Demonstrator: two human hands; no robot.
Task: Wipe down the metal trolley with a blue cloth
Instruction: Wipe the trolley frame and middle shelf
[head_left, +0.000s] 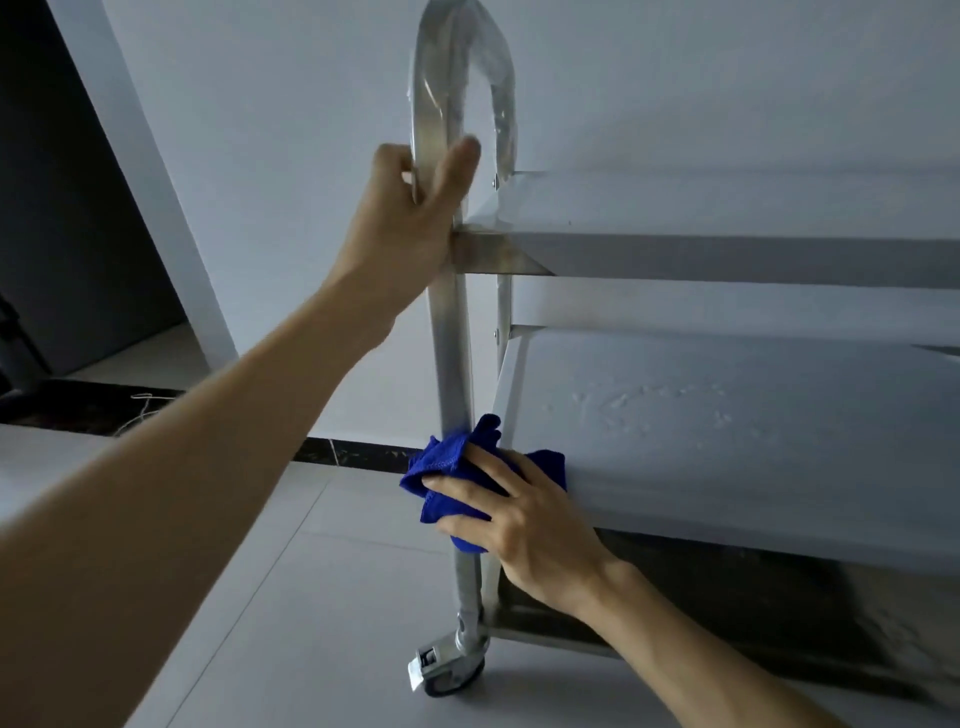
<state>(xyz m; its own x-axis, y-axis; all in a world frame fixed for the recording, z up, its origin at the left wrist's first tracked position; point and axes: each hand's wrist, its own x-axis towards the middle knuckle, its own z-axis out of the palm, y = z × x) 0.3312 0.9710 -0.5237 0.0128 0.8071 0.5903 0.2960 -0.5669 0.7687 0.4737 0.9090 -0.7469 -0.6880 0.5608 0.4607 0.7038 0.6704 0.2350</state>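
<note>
A person's two bare arms reach toward a metal trolley that stands on a pale tiled floor against a plain light wall. The left hand grips the trolley's curved handle near the level of the top shelf, with the thumb on one side of the bar and the fingers curled around the other. The handle's arch is wrapped in clear plastic film. The right hand presses a bunched blue cloth against the upright post at the corner of the middle shelf; its fingers are spread loosely over the cloth, holding it flat to the metal rather than clenched around it. The cloth wraps partly around the post and touches the shelf's front corner. Below, the post ends in a grey caster wheel resting on the floor. A dark baseboard runs along the bottom of the wall behind.
</note>
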